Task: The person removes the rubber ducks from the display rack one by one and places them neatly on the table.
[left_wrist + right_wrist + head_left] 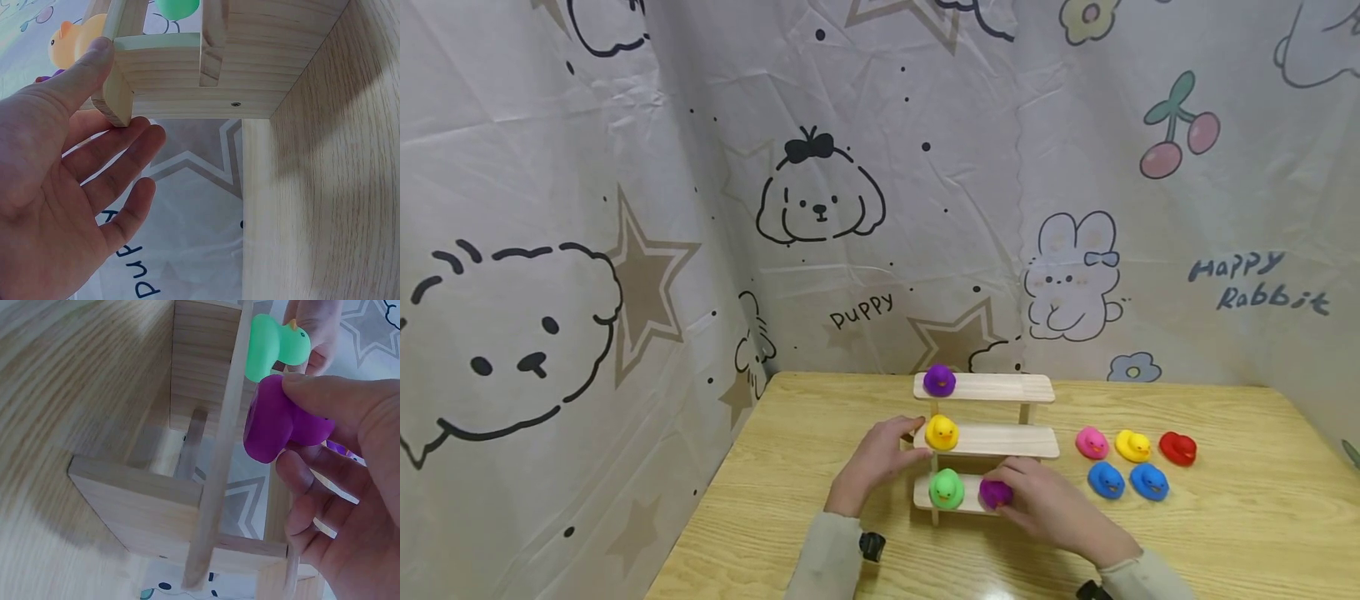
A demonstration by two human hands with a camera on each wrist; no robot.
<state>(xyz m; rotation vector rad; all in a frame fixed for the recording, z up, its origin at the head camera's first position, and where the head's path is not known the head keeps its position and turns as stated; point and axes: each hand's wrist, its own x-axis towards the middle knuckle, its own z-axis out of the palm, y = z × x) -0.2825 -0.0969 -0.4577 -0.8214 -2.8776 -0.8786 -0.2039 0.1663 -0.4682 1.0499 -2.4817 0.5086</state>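
A three-tier wooden shelf stands on the table. At the left end of its middle tier, my left hand holds the board between thumb and fingers. My right hand pinches a purple rubber duck at the bottom tier, to the right of a green duck. In the right wrist view, thumb and fingers take the purple duck from both sides, its base close to the board. A yellow duck sits on the middle tier near my left fingertips. Another purple duck sits on the top tier's left end.
Right of the shelf, loose ducks lie on the wooden table: a pink one, a yellow one, a red one and two blue ones. A printed curtain hangs behind and at both sides.
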